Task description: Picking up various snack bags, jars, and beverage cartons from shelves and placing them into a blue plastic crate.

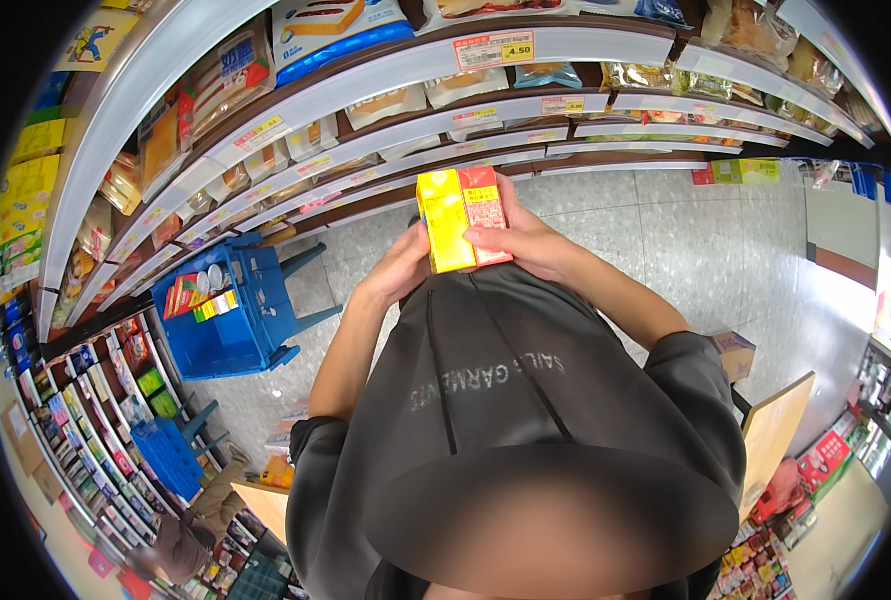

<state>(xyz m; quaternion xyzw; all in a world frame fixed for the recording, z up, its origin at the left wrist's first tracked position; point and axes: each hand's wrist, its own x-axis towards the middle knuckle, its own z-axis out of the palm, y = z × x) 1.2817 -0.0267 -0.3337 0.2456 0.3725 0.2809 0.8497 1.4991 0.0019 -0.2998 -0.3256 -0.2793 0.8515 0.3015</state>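
Both my hands hold a small yellow and red printed box point(446, 225) before my chest. Its yellow face and its narrower red-and-white face both show, and both bear writing. My left hand point(400, 262) supports the box from the left side, with its fingers largely hidden behind it. On the other side my right hand point(528, 236) grips it, thumb lying across the red face near the yellow edge. Just beyond the box is a store shelf unit point(385, 184) with packaged breads and snacks and price tags along its edges.
A blue plastic crate point(205, 349) holding several packets and cans stands to the left on legs. Behind it is a second blue crate point(164, 457). Another person point(182, 547) is low at the left-hand shelves. A cardboard box point(734, 354) and wooden board point(775, 435) are at right.
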